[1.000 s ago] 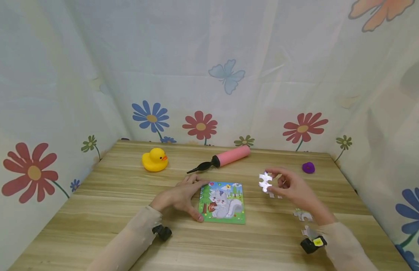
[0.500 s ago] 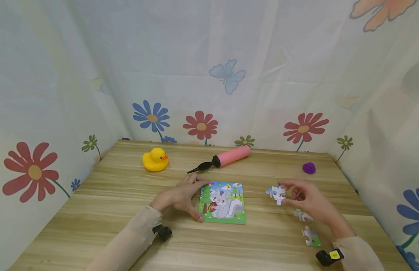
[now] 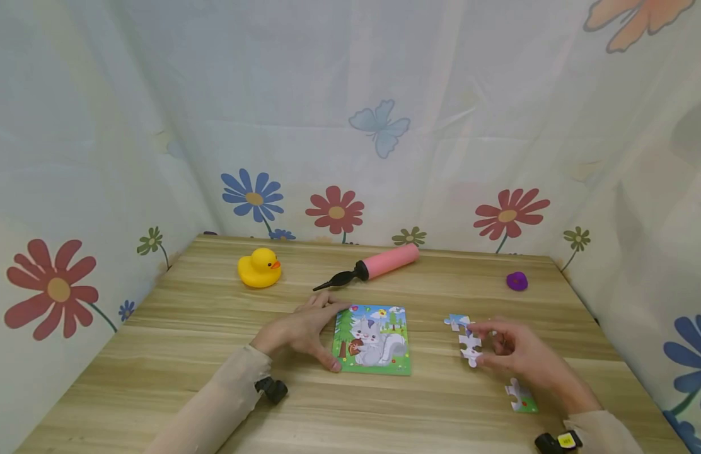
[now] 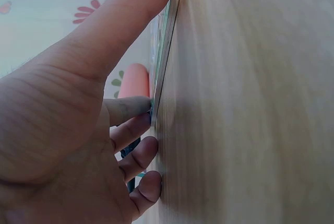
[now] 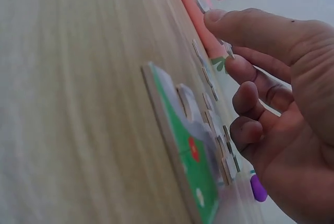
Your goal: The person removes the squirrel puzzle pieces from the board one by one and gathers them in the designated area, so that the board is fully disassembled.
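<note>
The worktop (image 3: 214,328) was pale wood with a streaked grain. The puzzle board (image 3: 372,340) showed a grey squirrel on green grass under blue sky. The duck (image 3: 258,268) was yellow with an orange beak, the pump (image 3: 379,264) pink with a black nozzle. The curtain (image 3: 384,126) was whitish, printed with red and blue flowers.

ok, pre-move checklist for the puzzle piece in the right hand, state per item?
1. Right hand pinches the white puzzle piece: ok.
2. Left hand rests on the puzzle board at its left edge, steadying it: ok.
3. Table path between held piece and board is free: ok.
4. Board has an open slot for the piece: cannot tell; the picture looks whole in the head view.
5. Spare pieces within reach, blue-white piece and green-edged piece, lying flat on the table: ok.
6. Held piece's printed side and orientation: cannot tell.
</note>
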{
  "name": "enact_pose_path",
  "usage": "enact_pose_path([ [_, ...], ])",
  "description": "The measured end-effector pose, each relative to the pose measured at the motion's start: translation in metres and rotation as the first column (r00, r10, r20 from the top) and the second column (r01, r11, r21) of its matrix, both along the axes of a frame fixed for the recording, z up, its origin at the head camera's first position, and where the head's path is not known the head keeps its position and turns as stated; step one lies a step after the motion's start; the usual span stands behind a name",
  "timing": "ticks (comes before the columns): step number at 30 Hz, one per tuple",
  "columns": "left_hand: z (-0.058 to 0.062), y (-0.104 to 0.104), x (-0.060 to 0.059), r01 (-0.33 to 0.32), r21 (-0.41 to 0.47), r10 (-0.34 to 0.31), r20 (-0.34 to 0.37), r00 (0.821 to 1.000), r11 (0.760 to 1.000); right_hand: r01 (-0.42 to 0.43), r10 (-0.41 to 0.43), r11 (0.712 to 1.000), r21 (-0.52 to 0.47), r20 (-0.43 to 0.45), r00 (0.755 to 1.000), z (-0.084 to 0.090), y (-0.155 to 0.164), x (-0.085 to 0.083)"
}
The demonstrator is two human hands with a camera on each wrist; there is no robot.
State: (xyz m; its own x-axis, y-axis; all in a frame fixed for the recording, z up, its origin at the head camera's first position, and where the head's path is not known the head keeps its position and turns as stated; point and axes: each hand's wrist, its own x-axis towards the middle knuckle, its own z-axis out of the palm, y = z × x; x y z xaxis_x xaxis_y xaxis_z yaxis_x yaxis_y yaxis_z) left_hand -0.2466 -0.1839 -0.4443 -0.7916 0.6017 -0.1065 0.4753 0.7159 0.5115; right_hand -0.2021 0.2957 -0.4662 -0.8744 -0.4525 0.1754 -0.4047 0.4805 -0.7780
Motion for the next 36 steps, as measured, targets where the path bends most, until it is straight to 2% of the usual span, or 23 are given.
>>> enact_pose_path([
  [4,0.0004,-0.0001,0.0003,-0.003,-0.003,0.003,0.006,1.000,1.000,-0.007,0.006,1.000,0.017,0.003,1.000,0.0013,-0.0005,0.0012],
  [10,-0.0007,-0.0001,-0.0003,-0.003,-0.004,0.003,0.004,1.000,1.000,0.002,-0.002,0.993,0.116,-0.002,1.000,0.0077,-0.0050,0.0041],
  [16,-0.0003,0.0006,-0.0008,-0.006,-0.003,0.006,0.002,1.000,1.000,-0.005,0.004,0.986,0.168,0.005,1.000,0.0083,-0.0073,0.0043],
  [36,-0.0001,0.0014,-0.0003,-0.007,-0.010,0.007,0.006,1.000,1.000,-0.016,0.029,0.978,0.206,-0.059,0.998,0.0052,-0.0075,0.0041],
])
